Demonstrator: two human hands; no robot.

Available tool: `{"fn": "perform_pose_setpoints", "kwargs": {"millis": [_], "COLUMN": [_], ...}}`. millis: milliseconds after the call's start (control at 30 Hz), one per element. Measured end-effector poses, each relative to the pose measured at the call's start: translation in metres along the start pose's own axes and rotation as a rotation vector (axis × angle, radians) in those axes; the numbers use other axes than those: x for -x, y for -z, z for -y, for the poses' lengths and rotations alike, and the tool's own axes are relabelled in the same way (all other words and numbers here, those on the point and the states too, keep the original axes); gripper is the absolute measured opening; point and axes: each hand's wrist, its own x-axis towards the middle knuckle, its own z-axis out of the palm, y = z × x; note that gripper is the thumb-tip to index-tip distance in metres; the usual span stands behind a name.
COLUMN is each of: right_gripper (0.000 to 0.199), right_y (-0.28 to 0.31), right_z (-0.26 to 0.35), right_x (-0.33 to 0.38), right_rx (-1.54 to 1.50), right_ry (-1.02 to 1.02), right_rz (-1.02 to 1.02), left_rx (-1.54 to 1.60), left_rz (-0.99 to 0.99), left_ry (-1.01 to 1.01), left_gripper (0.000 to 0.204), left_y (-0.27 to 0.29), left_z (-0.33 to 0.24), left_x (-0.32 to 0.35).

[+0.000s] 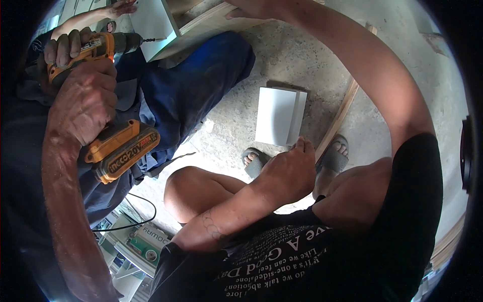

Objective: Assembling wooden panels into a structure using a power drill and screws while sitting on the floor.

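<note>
White boxy piece (pixel 275 116) lies beyond the left hand (pixel 292 168); the right hand (pixel 253 8) is far; I can't tell either's grip.

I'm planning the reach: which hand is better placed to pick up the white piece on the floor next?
Likely the left hand: it appears close to the white piece, while the right hand is farther off, by the wood.

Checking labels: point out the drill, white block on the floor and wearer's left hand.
Drill (pixel 106 45), head view: orange housing.
White block (pixel 275 116), head view: upper face.
Left hand (pixel 292 171), head view: back of hand.
</note>
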Motion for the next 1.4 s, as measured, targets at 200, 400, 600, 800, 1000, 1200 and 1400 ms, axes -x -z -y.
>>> {"fn": "perform_pose_setpoints", "kwargs": {"millis": [200, 400, 600, 800, 1000, 1200, 1400], "right_gripper": [0.041, 0.040, 0.041, 0.043, 0.043, 0.043, 0.043], "right_y": [-0.002, 0.009, -0.009, 0.008, -0.018, -0.012, 0.033], "right_z": [-0.003, 0.002, -0.005, 0.002, -0.002, -0.003, 0.005], "right_x": [-0.007, -0.003, -0.013, -0.011, -0.019, -0.008, -0.019], "right_rx": [-0.063, -0.044, -0.036, 0.000, -0.042, -0.042, -0.115], "right_ry": [-0.023, -0.038, -0.015, -0.004, -0.027, -0.033, -0.056], "right_rz": [0.059, 0.077, 0.064, 0.067, 0.077, 0.109, 0.141], "left_rx": [0.011, 0.058, 0.078, 0.104, 0.105, 0.134, 0.123], "left_rz": [0.005, 0.035, 0.043, -0.004, 0.033, 0.075, 0.064], "left_ry": [0.000, 0.041, 0.043, 0.038, 0.038, 0.025, 0.066], "left_gripper": [0.055, 0.055, 0.057, 0.057, 0.057, 0.058, 0.058], "left_y": [0.002, 0.009, 0.009, 0.009, 0.006, 0.018, 0.024], "left_z": [0.001, 0.000, 0.003, 0.011, 0.009, 0.006, 0.012], "left_x": [-0.001, -0.002, -0.004, -0.004, -0.002, -0.006, 0.003]}}
